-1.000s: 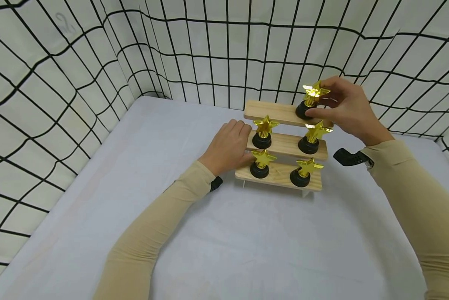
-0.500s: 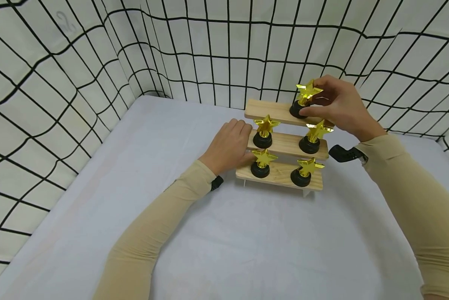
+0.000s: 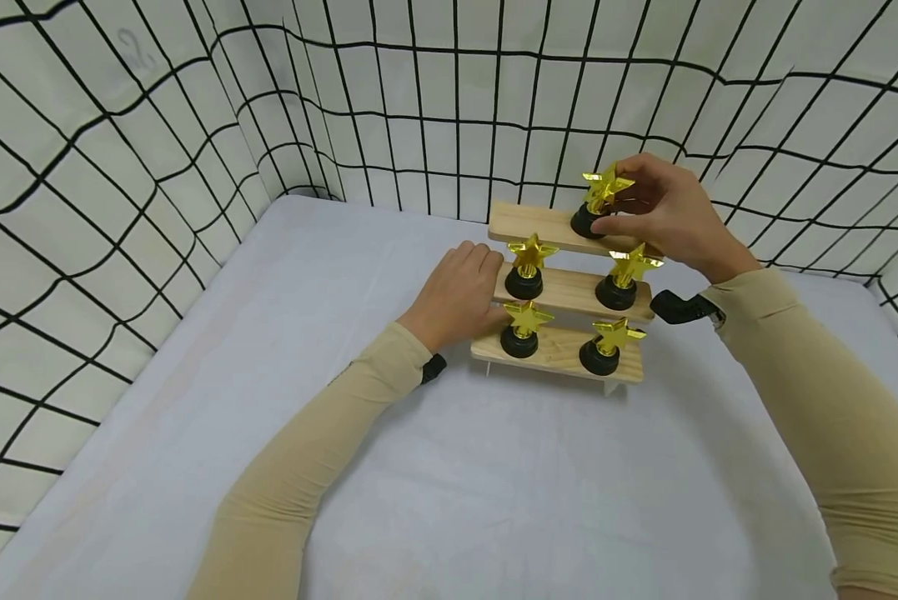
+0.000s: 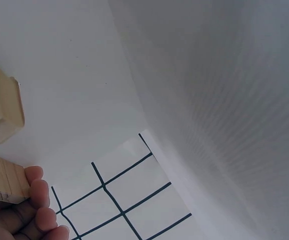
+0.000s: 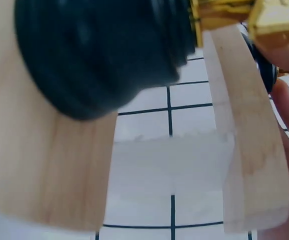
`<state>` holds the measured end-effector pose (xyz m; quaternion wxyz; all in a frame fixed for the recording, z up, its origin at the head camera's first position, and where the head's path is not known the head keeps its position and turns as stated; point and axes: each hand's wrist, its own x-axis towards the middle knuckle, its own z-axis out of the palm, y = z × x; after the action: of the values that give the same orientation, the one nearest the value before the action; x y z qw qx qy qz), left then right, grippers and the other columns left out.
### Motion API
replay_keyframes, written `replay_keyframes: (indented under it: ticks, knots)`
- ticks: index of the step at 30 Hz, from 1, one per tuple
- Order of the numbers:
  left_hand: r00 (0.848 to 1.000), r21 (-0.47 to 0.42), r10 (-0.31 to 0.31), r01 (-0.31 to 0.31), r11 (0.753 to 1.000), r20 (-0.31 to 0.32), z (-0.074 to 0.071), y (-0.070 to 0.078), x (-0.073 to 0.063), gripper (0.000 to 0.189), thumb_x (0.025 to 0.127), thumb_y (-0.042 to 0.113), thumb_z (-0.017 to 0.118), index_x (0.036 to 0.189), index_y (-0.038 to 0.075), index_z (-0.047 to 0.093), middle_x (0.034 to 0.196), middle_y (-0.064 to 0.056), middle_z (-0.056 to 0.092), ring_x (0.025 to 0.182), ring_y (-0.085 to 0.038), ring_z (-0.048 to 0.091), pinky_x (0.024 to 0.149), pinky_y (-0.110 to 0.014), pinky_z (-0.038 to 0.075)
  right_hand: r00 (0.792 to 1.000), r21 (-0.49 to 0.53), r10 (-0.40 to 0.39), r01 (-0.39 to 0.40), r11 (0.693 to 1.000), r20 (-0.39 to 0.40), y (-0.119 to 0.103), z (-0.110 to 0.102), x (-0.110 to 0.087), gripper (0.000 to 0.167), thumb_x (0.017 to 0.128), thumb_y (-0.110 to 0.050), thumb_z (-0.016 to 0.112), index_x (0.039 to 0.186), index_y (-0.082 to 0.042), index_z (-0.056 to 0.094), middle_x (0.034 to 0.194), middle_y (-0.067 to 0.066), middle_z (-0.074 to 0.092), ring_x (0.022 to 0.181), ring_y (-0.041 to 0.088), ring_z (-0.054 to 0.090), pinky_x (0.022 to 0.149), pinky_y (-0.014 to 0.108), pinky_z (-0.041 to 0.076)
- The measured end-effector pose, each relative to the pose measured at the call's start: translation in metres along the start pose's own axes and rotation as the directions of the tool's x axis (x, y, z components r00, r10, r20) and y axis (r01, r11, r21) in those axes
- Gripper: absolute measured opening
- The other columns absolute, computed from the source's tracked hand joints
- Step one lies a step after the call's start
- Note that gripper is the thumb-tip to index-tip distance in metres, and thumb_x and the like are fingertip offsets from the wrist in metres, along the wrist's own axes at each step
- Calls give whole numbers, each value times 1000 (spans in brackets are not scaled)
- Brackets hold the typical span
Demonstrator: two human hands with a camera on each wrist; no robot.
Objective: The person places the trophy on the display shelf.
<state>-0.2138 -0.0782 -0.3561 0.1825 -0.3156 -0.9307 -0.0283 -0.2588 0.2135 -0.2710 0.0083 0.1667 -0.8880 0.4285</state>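
Note:
A gold star trophy with a black base (image 3: 586, 222) is at the top tier of a three-tier wooden display shelf (image 3: 519, 221). My right hand (image 3: 677, 212) pinches this trophy between thumb and fingers. At the shelf's left side, my left hand (image 3: 456, 292) grips the end of the middle tier. In the left wrist view its fingertips (image 4: 39, 192) curl round the end of a wooden board (image 4: 4, 177). Two more star trophies stand on the middle tier, left (image 3: 525, 282) and right (image 3: 617, 292). The bottom tier also bears a left trophy (image 3: 520, 340) and a right one (image 3: 600, 356).
The shelf stands on a white-covered table (image 3: 449, 483). Black grid netting (image 3: 418, 108) rises behind the table and along its left and right sides. A black wrist-camera mount (image 3: 681, 308) juts from the right sleeve, near the shelf's right side.
My right hand has moved left along the top tier with the trophy, away from its right end. The left hand keeps its grip, and the other trophies stay where they were.

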Motion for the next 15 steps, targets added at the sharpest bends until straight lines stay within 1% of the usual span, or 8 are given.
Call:
replay_keyframes:
  ticks: [3, 5, 9, 11, 14, 15]
  knots:
    - [1000, -8, -1, 1, 1000, 7, 1, -1, 0, 58, 85, 43, 71, 120, -2, 61, 100, -10, 63, 87, -25, 52, 75, -35, 46, 1000, -3, -13, 13, 1000, -4, 6, -3, -2, 57, 84, -23, 85, 135, -22, 58, 124, -8, 67, 110, 1, 66, 91, 14, 53]
    - [1000, -16, 1, -1, 1000, 25, 2, -3, 0, 61, 86, 45, 72, 122, -3, 60, 103, -11, 63, 89, -25, 53, 77, -35, 46, 1000, -12, -11, 11, 1000, -17, 10, -6, -5, 58, 85, -24, 84, 136, -22, 57, 123, -8, 68, 109, 2, 66, 90, 12, 52]
    - [995, -49, 5, 0, 999, 99, 2, -10, -3, 69, 90, 51, 71, 131, -3, 57, 114, -13, 64, 97, -27, 53, 86, -37, 47, 999, -16, 2, -2, 1000, -42, 22, -13, -17, 57, 86, -24, 83, 136, -21, 56, 116, -10, 67, 105, 4, 66, 87, 7, 50]
    - [991, -79, 9, 2, 997, 135, 1, -15, -5, 73, 92, 53, 70, 136, -3, 55, 121, -14, 64, 103, -28, 54, 92, -38, 47, 999, -19, 9, -10, 1000, -54, 29, -18, -25, 56, 88, -22, 82, 137, -20, 55, 114, -11, 66, 103, 2, 66, 86, 6, 50]
    - [983, -134, -1, 26, 991, 182, 1, -25, -9, 77, 96, 56, 63, 144, -3, 50, 130, -16, 64, 112, -30, 55, 102, -40, 47, 996, -49, 41, -45, 998, -84, 41, -25, -37, 54, 90, -26, 79, 138, -23, 55, 112, -16, 65, 102, -3, 65, 83, 5, 49]
    - [980, -160, -11, 44, 986, 200, 1, -30, -11, 78, 98, 57, 59, 147, -2, 47, 132, -17, 63, 116, -31, 55, 104, -42, 46, 993, -64, 58, -65, 996, -99, 46, -27, -41, 53, 91, -28, 78, 138, -23, 55, 111, -17, 64, 101, -5, 64, 83, 5, 49]
